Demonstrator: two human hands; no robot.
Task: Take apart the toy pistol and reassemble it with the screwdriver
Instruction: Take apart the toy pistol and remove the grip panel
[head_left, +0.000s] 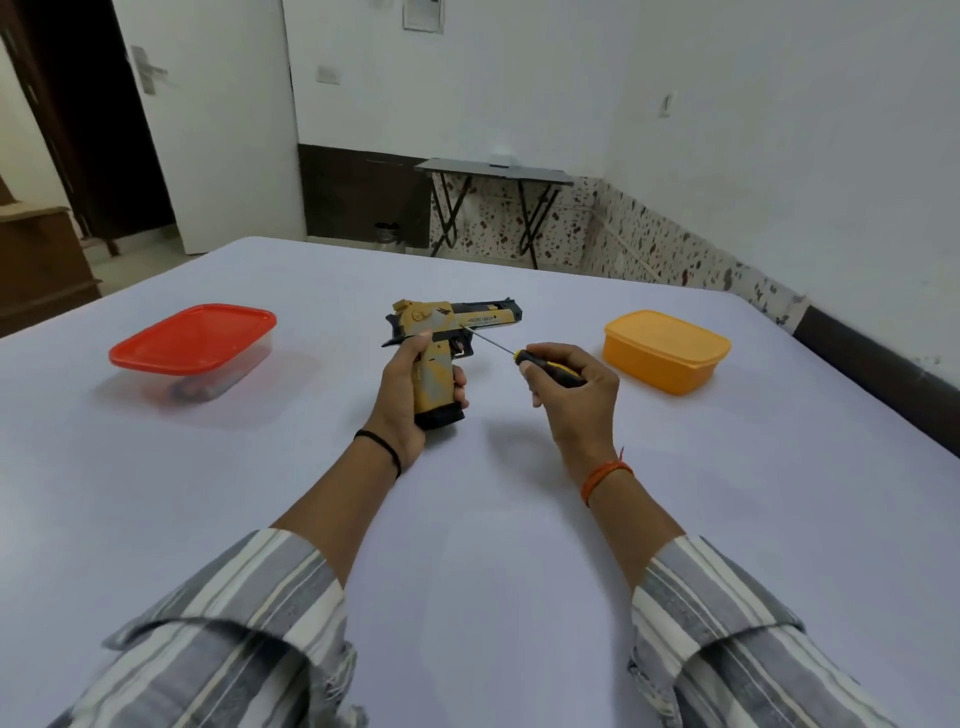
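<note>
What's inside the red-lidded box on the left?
Through the clear wall of the red-lidded box, a few dark and reddish items lie on the bottom near the front. They are too blurred to identify, and the red lid hides the view from above.

toy pistol centre of table, 1 lidded box left, 1 box right

Yellow-and-black plastic toy pistol held upright above table, barrel pointing right, grip w/ black base down, body in one piece; slim screwdriver w/ black-and-yellow handle angled up-left from the right, thin metal shaft's tip touching pistol's side just above trigger.
</note>
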